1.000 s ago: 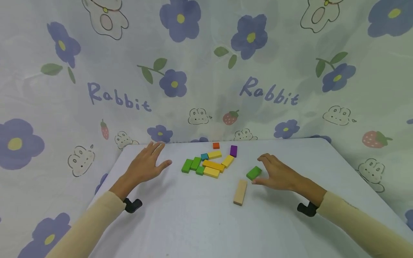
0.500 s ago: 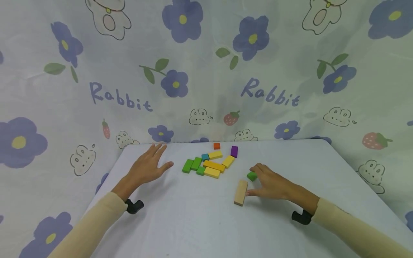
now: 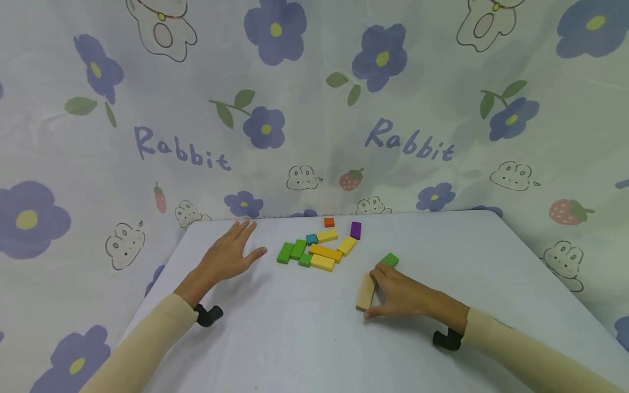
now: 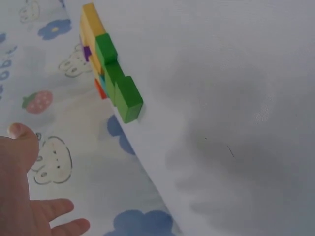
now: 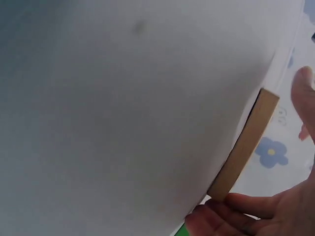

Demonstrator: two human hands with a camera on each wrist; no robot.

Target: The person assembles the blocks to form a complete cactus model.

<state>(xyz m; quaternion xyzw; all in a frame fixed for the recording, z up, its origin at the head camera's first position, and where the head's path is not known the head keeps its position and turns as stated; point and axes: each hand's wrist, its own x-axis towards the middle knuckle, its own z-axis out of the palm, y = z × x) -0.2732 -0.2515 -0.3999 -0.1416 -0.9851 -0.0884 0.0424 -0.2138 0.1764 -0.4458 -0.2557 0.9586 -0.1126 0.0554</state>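
A plain wooden block [image 3: 366, 292] lies on the white table at the right of centre. My right hand [image 3: 400, 292] is beside it, the fingertips right at its far end. In the right wrist view the thumb [image 5: 303, 93] stands apart from the near end of the wooden block [image 5: 246, 142]. Just behind that hand, a green block [image 3: 390, 259] is partly covered by the fingers. My left hand [image 3: 228, 254] hovers over the table's left side with fingers and thumb spread, holding nothing; its nearest thing is a green block [image 3: 285, 253] at the edge of the group.
Several coloured blocks lie together at the back middle, among them a long orange block [image 3: 325, 252], a yellow block [image 3: 322, 263] and a blue block [image 3: 312, 239]. A red block [image 3: 329, 222] and a purple block [image 3: 356, 230] lie behind them. A patterned cloth [image 3: 314, 109] hangs beyond the table.
My right hand has moved left and nearer to me, from around the lone green block to the wooden block. The left hand has shifted slightly right. The blocks have stayed put.
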